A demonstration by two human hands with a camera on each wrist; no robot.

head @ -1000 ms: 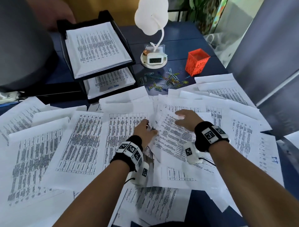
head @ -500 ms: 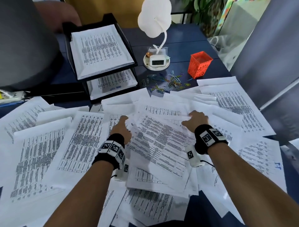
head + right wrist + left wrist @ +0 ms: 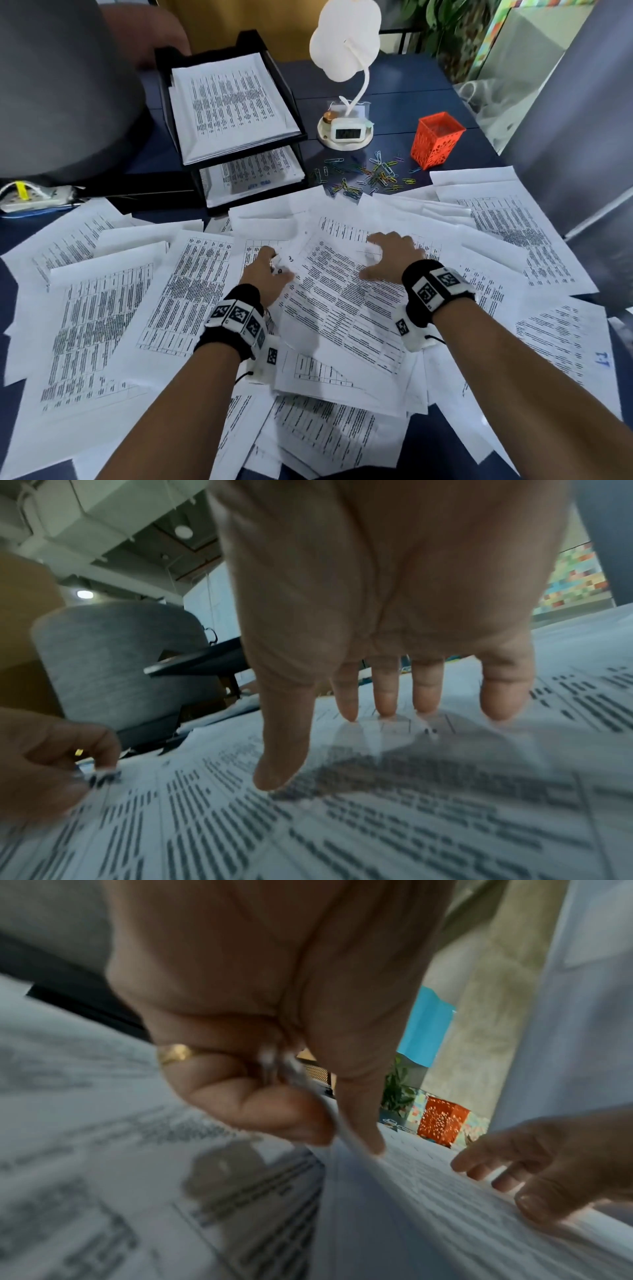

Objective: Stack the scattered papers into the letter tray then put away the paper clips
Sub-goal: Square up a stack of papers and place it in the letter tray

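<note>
Printed white papers [image 3: 102, 308] lie scattered over the dark blue desk. In the middle a loose gathered pile of sheets [image 3: 342, 308] lies between both hands. My left hand [image 3: 270, 274] pinches the pile's left edge [image 3: 342, 1139] between thumb and curled fingers. My right hand [image 3: 390, 253] presses its straight, spread fingers [image 3: 387, 696] flat on top of the pile. The black two-tier letter tray [image 3: 294, 113] stands at the back left with papers in both tiers. Coloured paper clips [image 3: 370, 174] lie loose behind the papers, beside the orange mesh cup [image 3: 438, 140].
A white desk lamp with a small clock base [image 3: 346, 130] stands behind the clips. A grey chair back [image 3: 61, 89] rises at the far left, with a power strip [image 3: 37, 200] below it. Another person's hand [image 3: 150, 31] shows behind the tray.
Both hands have slid sheets inward and towards me, so the middle pile has grown. The left hand went left and came back, and now pinches the pile's edge.
</note>
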